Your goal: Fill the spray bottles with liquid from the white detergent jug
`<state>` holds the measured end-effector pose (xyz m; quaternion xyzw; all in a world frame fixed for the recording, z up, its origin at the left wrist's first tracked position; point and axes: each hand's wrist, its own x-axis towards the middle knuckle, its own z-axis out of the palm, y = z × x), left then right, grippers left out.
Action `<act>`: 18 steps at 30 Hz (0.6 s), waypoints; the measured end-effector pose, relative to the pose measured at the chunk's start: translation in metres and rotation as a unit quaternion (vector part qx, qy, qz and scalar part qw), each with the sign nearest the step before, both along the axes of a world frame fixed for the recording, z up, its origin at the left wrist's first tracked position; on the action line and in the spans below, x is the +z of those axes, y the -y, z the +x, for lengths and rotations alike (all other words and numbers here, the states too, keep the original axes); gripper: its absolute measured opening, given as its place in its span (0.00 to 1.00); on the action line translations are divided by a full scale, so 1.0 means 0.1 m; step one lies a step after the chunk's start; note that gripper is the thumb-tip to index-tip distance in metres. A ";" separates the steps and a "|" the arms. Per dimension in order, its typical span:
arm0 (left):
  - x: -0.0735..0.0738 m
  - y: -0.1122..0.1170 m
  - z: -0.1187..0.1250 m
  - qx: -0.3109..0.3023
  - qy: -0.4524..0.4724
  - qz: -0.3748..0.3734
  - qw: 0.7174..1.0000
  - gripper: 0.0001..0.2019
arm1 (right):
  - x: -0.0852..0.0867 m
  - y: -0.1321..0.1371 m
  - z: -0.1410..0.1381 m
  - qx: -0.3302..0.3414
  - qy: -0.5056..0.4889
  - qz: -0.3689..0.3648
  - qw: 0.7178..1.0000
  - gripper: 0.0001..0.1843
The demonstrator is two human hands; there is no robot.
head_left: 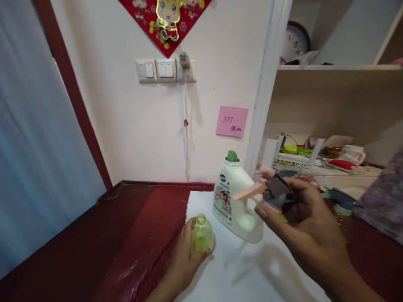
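My left hand point(185, 256) is wrapped around a small, clear yellow-green bottle point(202, 237). The bottle's neck is open at the top, and it stands upright on or just above the white sheet. Raised at the right, my right hand point(310, 228) grips a dark grey and pink spray head point(278, 191); its long pink part points left. A bit of yellow-green shows under the fingers, but what it belongs to is hidden. Between the hands, farther back, stands a pale green detergent jug point(226, 201) with an uncapped threaded mouth and a green spout inside.
White paper point(233, 272) covers part of the dark red table point(126, 235). Behind my right hand is another spray bottle point(343, 209), partly hidden. Cluttered shelves point(327, 71) rise at the right. A plugged-in cord point(186, 147) hangs on the wall; a blue curtain point(40, 138) is at the left.
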<state>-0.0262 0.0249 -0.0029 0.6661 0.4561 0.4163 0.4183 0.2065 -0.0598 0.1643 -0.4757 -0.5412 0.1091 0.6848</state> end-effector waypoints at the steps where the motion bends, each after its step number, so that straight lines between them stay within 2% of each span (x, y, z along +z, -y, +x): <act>1: 0.01 0.01 0.00 -0.002 -0.006 0.002 1.000 0.43 | 0.06 -0.10 -0.10 0.002 0.003 0.036 0.999 0.28; 4: 0.07 0.03 0.00 -0.005 -0.020 -0.006 1.000 0.43 | 0.16 -0.42 -0.27 0.032 0.022 0.085 0.996 0.29; 8: 0.13 0.07 0.01 0.000 -0.033 -0.021 0.999 0.44 | 0.11 -0.71 -0.34 0.049 0.089 0.076 0.992 0.29; 14: 0.18 0.10 0.03 0.016 -0.023 -0.027 0.999 0.43 | -0.03 -0.85 -0.41 0.030 0.184 0.068 0.980 0.25; 18: 0.17 0.11 0.03 0.023 -0.012 -0.022 0.999 0.42 | -0.26 -0.89 -0.51 0.073 0.234 0.025 0.969 0.23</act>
